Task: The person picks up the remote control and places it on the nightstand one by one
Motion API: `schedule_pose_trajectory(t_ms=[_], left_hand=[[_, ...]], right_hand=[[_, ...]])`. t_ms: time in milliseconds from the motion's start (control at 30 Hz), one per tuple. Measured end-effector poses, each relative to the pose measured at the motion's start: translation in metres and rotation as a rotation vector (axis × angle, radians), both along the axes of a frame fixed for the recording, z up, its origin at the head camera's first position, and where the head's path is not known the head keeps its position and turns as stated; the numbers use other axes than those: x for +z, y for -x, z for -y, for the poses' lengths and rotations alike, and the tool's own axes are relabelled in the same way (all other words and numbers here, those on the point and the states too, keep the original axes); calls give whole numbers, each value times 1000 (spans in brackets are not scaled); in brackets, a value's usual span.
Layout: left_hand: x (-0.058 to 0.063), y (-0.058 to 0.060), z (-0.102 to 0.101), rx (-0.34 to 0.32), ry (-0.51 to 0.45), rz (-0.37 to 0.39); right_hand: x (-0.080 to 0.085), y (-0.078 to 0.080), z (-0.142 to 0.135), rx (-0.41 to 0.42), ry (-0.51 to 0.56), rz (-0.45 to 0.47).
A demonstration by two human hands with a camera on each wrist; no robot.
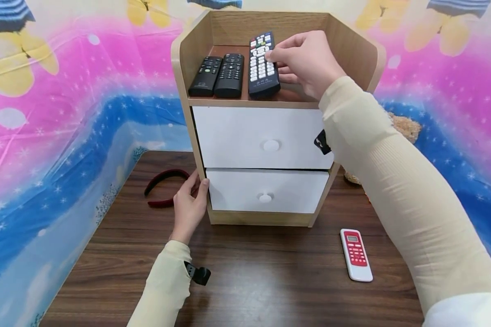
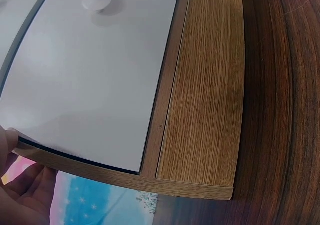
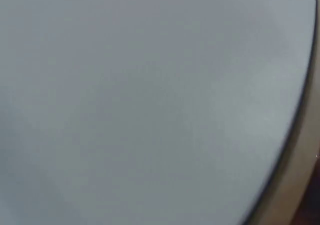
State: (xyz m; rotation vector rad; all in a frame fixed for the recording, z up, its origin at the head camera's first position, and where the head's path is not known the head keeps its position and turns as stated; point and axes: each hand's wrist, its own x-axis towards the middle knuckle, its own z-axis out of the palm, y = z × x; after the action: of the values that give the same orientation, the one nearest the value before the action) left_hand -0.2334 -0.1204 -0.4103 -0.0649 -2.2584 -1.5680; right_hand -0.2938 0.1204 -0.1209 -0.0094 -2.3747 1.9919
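Note:
My right hand (image 1: 307, 61) pinches a black remote control (image 1: 263, 68) with white buttons, thumb over its face and fingers along its right side. The remote is tilted at the top shelf of a small wooden cabinet (image 1: 259, 218). Left of it on that shelf lie two other black remotes, one with a few pale buttons (image 1: 206, 77) and a slimmer one (image 1: 229, 75). My left hand (image 1: 189, 206) holds the cabinet's left side edge beside the lower drawer (image 1: 237, 188); in the left wrist view the thumb lies at the front edge and the fingers at the side.
A white remote with a red face (image 1: 356, 254) lies on the dark wooden table (image 1: 253, 277) at the front right. Left of the cabinet rests a dark red curved band (image 1: 159, 203). Something fluffy and brown (image 1: 407, 128) shows behind my right arm. The upper drawer (image 1: 237, 136) is closed.

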Motion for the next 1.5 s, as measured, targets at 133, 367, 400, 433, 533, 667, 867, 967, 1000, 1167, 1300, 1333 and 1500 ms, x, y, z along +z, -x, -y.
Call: schedule_pose_trajectory(t_ms=[133,367,400,433,533,667,867,967,1000,1167,1300,1333,1500], left_hand=[[0,1,0,-6,-2,-4],[1,1,0,-11,-7,3],[1,1,0,-13,-7,5],[1,0,0,-13,-8,8],[1,0,-1,-14,-9,9],[1,1,-1,-13,-11,3],[1,1,-1,-13,-16,-4],[0,1,0,-14,-18,0],[0,1,0,-14,-19,2],[-1,1,1,-14,-22,8],[-1,1,1,-13,-23,11],[-1,1,1,-12,-23,11],[-1,1,2,-12,-19,-2]], right_hand=[[3,8,5,-32,9,68],[3,14,7,-51,-14,116],[3,14,7,-46,-22,115],[2,14,8,-44,-32,113],[1,12,8,-33,-84,89],[0,10,10,-35,-204,90],[-3,9,10,-34,-240,127],[-4,9,8,-27,-245,106],[-5,8,7,-23,-254,93],[-11,-1,-6,7,-288,-30],[-18,-18,-22,30,-260,-167],[-19,-25,-26,33,-263,-200],[-34,-68,-55,21,-366,-381]])
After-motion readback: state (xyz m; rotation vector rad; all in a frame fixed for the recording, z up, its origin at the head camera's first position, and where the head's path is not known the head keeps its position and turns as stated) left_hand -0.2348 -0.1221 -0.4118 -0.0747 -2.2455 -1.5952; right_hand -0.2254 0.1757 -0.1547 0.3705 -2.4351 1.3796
